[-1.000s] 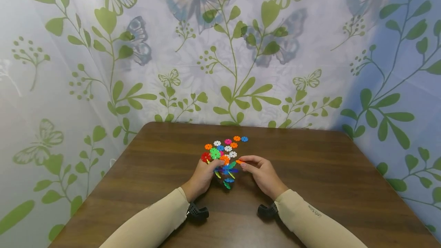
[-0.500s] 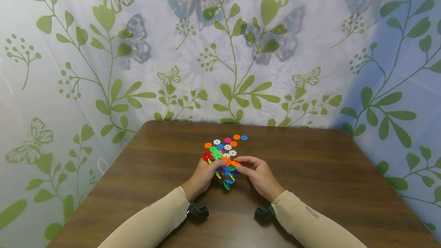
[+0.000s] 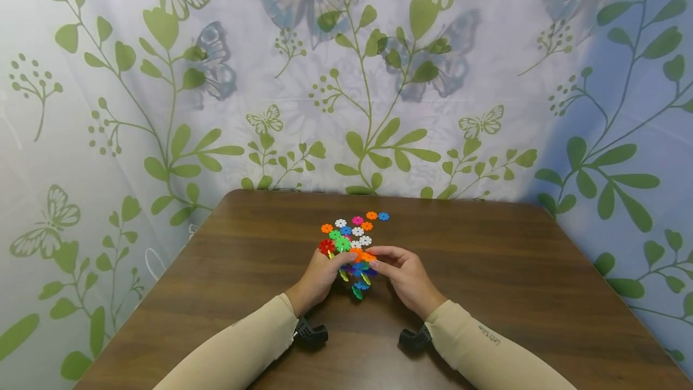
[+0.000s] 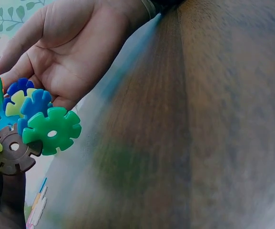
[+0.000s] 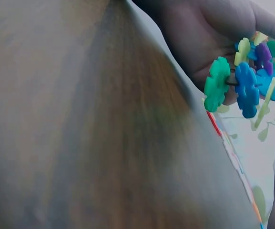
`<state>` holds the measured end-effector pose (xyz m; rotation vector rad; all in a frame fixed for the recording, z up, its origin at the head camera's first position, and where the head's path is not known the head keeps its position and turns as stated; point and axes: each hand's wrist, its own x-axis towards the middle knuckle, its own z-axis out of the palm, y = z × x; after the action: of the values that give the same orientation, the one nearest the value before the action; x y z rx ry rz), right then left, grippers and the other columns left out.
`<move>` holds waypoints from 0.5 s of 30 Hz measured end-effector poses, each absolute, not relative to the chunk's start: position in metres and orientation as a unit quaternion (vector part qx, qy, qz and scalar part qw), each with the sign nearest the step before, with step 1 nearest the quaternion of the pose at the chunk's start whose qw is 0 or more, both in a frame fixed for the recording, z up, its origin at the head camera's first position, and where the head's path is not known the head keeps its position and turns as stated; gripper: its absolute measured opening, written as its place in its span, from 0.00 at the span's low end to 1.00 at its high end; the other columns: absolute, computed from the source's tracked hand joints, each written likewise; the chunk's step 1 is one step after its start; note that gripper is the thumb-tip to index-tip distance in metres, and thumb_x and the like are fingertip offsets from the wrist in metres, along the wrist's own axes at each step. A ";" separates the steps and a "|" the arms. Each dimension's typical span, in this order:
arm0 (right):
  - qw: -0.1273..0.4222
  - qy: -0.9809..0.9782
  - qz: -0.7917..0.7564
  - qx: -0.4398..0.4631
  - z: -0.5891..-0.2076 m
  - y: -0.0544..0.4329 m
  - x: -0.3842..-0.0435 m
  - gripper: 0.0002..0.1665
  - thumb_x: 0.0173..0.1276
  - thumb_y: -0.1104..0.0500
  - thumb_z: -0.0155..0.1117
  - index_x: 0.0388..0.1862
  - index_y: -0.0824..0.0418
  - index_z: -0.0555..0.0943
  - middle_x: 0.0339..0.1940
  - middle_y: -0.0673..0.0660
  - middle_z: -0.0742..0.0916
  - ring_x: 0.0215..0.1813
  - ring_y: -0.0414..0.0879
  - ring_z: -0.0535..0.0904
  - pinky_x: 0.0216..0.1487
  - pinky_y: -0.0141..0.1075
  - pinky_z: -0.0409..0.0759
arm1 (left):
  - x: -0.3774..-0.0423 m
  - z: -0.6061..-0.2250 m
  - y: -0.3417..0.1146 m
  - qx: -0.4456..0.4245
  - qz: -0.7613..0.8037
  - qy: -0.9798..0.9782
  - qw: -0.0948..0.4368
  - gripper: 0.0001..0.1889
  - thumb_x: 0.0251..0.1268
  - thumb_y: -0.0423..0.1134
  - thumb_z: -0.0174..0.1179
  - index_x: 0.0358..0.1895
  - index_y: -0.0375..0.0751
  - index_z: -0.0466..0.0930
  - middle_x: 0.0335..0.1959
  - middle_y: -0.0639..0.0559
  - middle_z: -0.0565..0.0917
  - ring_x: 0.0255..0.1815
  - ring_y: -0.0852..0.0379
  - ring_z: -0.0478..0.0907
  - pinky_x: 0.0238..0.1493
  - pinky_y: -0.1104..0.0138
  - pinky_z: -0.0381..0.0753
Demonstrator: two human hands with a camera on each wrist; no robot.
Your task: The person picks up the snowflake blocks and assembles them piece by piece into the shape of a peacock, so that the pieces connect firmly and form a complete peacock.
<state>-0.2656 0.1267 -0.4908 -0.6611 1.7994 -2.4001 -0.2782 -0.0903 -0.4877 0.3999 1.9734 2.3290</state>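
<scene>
My left hand holds a cluster of interlocking flower-shaped plastic discs, its thumb over the top. Green, blue and brown discs jut from the cluster in the left wrist view. An orange disc is pinched between the thumb and index finger of my right hand, right at the cluster's right side. In the right wrist view, a green disc and a blue disc stand out below my right palm. My fingers hide part of the cluster.
Loose discs lie on the brown table just beyond my hands, among them a white disc, a pink disc and a blue disc. A leaf-patterned curtain hangs behind the table.
My right hand has moved slightly left, bringing the orange disc up against the cluster. The cluster has turned a little in my left hand, which stays in place.
</scene>
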 end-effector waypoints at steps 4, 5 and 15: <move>0.030 0.586 -0.785 -0.199 -0.489 0.124 -0.264 0.20 0.73 0.69 0.71 0.60 0.77 0.82 0.62 0.74 0.81 0.60 0.64 0.79 0.60 0.42 0.82 | -0.279 -0.487 -0.090 0.120 0.747 0.653 0.026 0.29 0.69 0.42 0.72 0.62 0.22 0.76 0.50 0.42 0.88 0.49 0.48 0.86 0.56 0.61 0.84; 0.029 0.587 -0.786 -0.194 -0.489 0.124 -0.264 0.20 0.73 0.69 0.71 0.60 0.77 0.82 0.62 0.73 0.82 0.59 0.63 0.80 0.60 0.42 0.82 | -0.279 -0.487 -0.090 0.117 0.746 0.655 0.025 0.29 0.69 0.42 0.73 0.61 0.22 0.76 0.50 0.42 0.88 0.49 0.48 0.86 0.56 0.61 0.84; 0.018 0.611 -0.774 -0.163 -0.487 0.121 -0.265 0.17 0.71 0.69 0.72 0.57 0.74 0.85 0.57 0.68 0.86 0.55 0.58 0.83 0.57 0.41 0.84 | -0.280 -0.485 -0.088 0.107 0.719 0.687 0.013 0.22 0.67 0.46 0.74 0.54 0.31 0.83 0.46 0.44 0.89 0.47 0.49 0.87 0.53 0.62 0.85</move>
<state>-0.2655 0.1211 -0.4874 -0.5060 1.8978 -2.4046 -0.2802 -0.0881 -0.4855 0.3346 2.1397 2.2397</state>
